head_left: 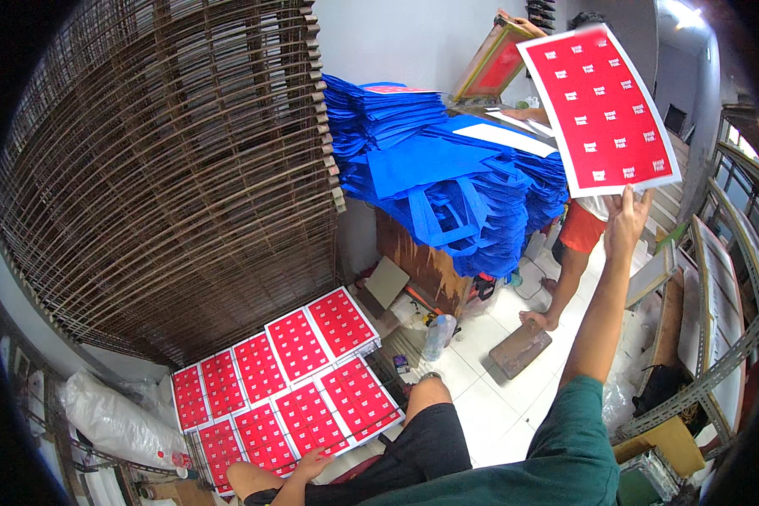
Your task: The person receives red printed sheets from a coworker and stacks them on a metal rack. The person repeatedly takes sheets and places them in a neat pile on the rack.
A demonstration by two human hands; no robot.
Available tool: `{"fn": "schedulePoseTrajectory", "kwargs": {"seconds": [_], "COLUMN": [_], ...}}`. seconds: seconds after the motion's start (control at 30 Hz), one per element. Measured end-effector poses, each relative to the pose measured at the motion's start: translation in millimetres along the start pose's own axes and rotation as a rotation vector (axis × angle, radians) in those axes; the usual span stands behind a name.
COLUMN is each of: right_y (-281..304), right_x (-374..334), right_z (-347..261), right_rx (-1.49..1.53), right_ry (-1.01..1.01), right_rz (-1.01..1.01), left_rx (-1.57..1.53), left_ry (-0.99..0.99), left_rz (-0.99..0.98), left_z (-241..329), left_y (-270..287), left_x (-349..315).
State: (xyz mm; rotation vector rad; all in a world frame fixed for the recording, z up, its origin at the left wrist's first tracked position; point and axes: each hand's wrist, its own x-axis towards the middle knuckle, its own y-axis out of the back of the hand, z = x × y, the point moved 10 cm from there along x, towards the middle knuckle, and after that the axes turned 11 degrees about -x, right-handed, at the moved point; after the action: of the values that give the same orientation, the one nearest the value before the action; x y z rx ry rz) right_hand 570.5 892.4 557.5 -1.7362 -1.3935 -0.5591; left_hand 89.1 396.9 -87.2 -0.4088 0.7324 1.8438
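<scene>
My right hand point(628, 221) reaches out at the upper right. It pinches the lower edge of a red printed sheet point(609, 110) with a white border and small white lettering, held up in the air. A co-worker stands behind that sheet, mostly hidden by it. Low on the left, my left hand point(314, 463) is closed at the near edge of the wire drying rack point(177, 169); its fingers show only in part. Several matching red sheets point(302, 344) lie in two rows on the rack's lowest shelf, beside my knee.
Stacked blue fabric bags point(447, 181) cover a worn wooden table. Another person's hand holds a tilted framed screen point(491, 63) behind it. A plastic bottle point(437, 337) and a brown slab point(519, 347) are on the white tiles. Metal shelving point(708, 379) lines the right; a wrapped roll point(118, 413) lies left.
</scene>
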Motion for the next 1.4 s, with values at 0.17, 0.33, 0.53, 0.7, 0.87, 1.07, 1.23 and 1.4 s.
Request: {"fn": "schedulePoseTrajectory", "kwargs": {"seconds": [0.17,0.33,0.53,0.7,0.87,1.07,1.23,1.4], "right_y": [-68,-132,-199,-212,-212,-204,-246,-237], "right_x": [-100,-207,-312,-352,-373,-425,-462,-529], "right_z": [-43,-53,-92,-110,-111,-44,-95,-24], "right_rx": [0.320,0.502,0.572,0.474,0.247,0.148,0.109,-0.282], "right_ry": [-0.043,-0.263,-0.401,-0.452,-0.324,-0.280,-0.085,0.190], "right_rz": [0.014,0.072,0.018,-0.080,-0.061,-0.327,-0.704,-1.309], "left_rx": [0.059,-0.238,-0.762,-0.989,-1.085,-1.206,-1.509,-1.605], "left_ry": [-0.324,-0.747,-1.192,-1.287,-1.248,-1.171,-1.142,-0.805], "left_rz": [0.109,-0.089,-0.106,-0.009,0.093,0.110,0.142,0.364], "left_z": [163,370,469,477,465,441,390,261], "left_y": [9,-27,-3,21,32,44,72,112], "left_x": [-42,-124,-211,-241,-248,-235,-223,-205]}}
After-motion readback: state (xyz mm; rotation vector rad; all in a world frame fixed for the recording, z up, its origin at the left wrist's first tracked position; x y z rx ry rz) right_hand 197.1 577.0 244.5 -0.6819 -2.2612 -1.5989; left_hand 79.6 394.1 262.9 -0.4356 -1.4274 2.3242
